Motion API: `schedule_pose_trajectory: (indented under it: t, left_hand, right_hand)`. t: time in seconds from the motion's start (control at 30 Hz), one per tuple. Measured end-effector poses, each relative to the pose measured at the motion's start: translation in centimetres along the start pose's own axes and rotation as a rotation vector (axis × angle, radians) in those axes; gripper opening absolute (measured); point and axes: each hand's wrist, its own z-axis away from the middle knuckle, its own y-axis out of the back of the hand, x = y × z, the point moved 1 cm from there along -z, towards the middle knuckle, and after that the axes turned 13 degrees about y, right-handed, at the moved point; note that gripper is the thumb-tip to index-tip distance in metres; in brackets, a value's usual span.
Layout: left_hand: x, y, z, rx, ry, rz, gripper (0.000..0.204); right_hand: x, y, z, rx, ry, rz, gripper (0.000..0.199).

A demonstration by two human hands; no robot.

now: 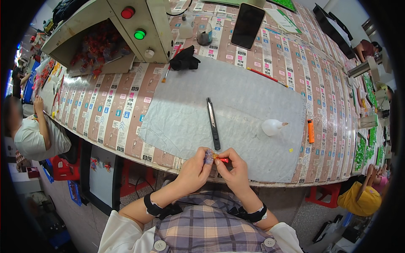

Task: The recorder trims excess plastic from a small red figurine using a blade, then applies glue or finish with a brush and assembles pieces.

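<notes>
Both my hands meet over the near edge of the table, pinching a small figure-like piece with a purple translucent part, a yellow middle and a red end. My left hand grips its purple part. The fingers of my right hand close on it near the red end. Just beyond my fingertips lies a black utility knife on the grey sheet, its blade side pointing away from me. A white squeeze bottle with a thin tip rests on its side to the right.
An orange lighter lies at the right. Red brushes, a black cloth, a phone, a jar and a bottle stand farther back. A metal box with red and green buttons holds red pieces at the back left. Other people sit on both sides.
</notes>
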Motion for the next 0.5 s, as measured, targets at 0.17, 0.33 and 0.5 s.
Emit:
schedule_pose_trajectory:
  t: [0.17,0.33,0.5]
  left_hand:
    - [0.00,-0.02,0.00,0.001,-0.002,-0.001,0.023]
    - [0.20,0.08,0.00,-0.009,0.021,-0.003,0.023]
    - [0.20,0.10,0.04,-0.018,0.035,-0.004,0.024]
  right_hand:
    - [-0.26,0.08,-0.07,-0.005,-0.005,0.008,0.010]
    - [-0.30,0.10,-0.15,-0.007,-0.004,0.012,0.010]
    - [-0.23,0.09,-0.05,-0.007,-0.010,0.005,0.010]
